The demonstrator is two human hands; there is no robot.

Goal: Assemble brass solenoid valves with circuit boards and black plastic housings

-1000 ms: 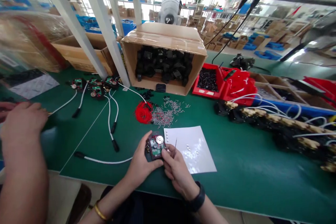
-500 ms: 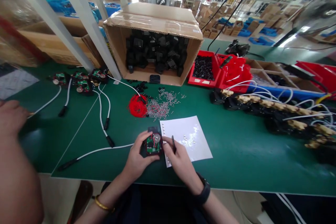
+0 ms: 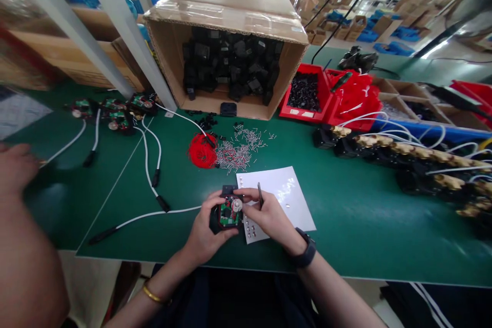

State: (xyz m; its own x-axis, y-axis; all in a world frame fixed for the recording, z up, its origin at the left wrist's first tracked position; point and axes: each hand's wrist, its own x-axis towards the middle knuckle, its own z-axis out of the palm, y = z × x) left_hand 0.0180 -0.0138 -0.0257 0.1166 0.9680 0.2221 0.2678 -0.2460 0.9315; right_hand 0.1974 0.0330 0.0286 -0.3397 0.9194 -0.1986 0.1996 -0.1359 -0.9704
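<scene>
Close to the table's front edge, my left hand (image 3: 203, 228) is wrapped round a black housing with a green circuit board (image 3: 227, 217) facing up. A round silver part (image 3: 237, 205) sits at the board's upper right. My right hand (image 3: 267, 215) is at that side, thumb and fingertips against the silver part and the housing edge. Between its fingers a slim dark tool (image 3: 260, 193) sticks up; its exact kind is unclear. A white cable (image 3: 161, 213) runs left from behind my left hand. Partly beneath my right hand lies a white sheet (image 3: 298, 210) with small shiny pieces on it.
Behind are a red wire coil (image 3: 202, 150), scattered small pins (image 3: 234, 156) and a cardboard box (image 3: 226, 18) of black housings. Red bins (image 3: 305, 93) and a row of brass-fitted units (image 3: 378, 141) stand right. More boards (image 3: 115, 114) and another person's arm (image 3: 23, 236) are left.
The view has tilted down slightly. My right hand has moved up over the board's silver part, its fingers now at the housing's top edge. The left hand still holds the housing.
</scene>
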